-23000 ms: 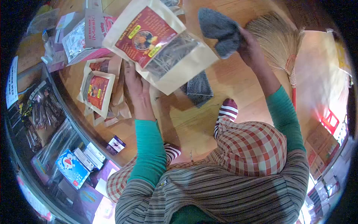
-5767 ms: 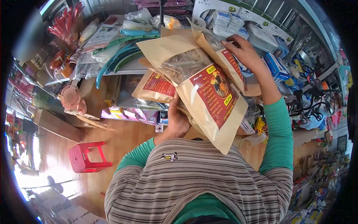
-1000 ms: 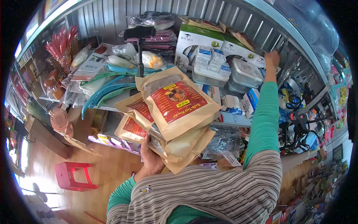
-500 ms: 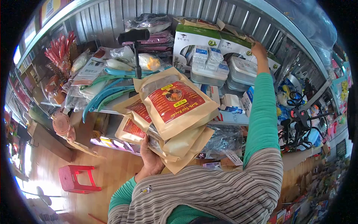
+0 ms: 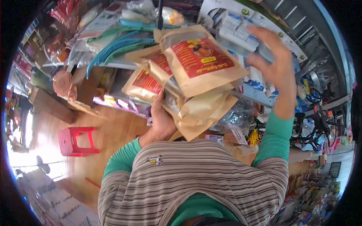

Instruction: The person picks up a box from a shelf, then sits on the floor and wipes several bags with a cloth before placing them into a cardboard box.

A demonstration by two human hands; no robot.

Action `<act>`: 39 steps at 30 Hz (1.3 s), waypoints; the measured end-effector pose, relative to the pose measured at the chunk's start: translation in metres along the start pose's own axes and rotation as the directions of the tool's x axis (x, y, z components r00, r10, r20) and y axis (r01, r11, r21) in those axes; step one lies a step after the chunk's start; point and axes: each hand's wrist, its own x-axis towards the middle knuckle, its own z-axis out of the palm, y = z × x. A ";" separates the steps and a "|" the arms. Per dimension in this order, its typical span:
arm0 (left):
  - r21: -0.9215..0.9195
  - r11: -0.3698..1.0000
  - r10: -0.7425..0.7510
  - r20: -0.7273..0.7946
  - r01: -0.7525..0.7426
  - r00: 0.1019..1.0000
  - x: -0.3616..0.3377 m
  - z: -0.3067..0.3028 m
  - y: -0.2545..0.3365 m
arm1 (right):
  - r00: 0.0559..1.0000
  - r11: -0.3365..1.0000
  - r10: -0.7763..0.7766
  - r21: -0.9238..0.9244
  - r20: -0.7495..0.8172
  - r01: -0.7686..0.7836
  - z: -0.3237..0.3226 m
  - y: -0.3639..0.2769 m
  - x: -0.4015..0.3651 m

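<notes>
My left hand grips a stack of several brown kraft-paper pouches from below and the left side. Their labels are red with yellow print, and the top pouch has a clear strip along its upper edge. The pouches are fanned and tilted in front of my chest. My right hand is raised to the right of the stack, blurred by motion, its thumb and fingers apart with nothing seen between them. Behind its fingers are small white-and-blue boxes on a clear plastic container, partly hidden.
Blue-green curved strips and bagged goods lie on the shelf at the left. A white-and-green carton stands at the back. A pink fan is at the lower left, and a red stool stands on the wooden floor. Black straps hang at right.
My right hand has come back from the carton top at the rear, toward the pouches. My left hand still holds the stack. The camera view has tipped downward.
</notes>
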 end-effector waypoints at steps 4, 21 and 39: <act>0.031 0.999 0.003 0.012 -0.003 1.000 0.001 -0.003 0.002 | 0.945 0.997 -0.078 0.010 0.318 0.079 0.029 -0.044 -0.023; -0.031 0.988 -0.145 0.093 0.148 0.985 -0.001 -0.014 0.012 | 0.981 0.890 0.061 -0.455 0.182 0.029 0.077 -0.039 -0.022; -0.001 0.923 -0.383 0.094 0.384 0.919 0.006 -0.024 0.054 | 0.707 0.545 0.343 -0.482 -0.619 -0.686 0.005 -0.035 -0.038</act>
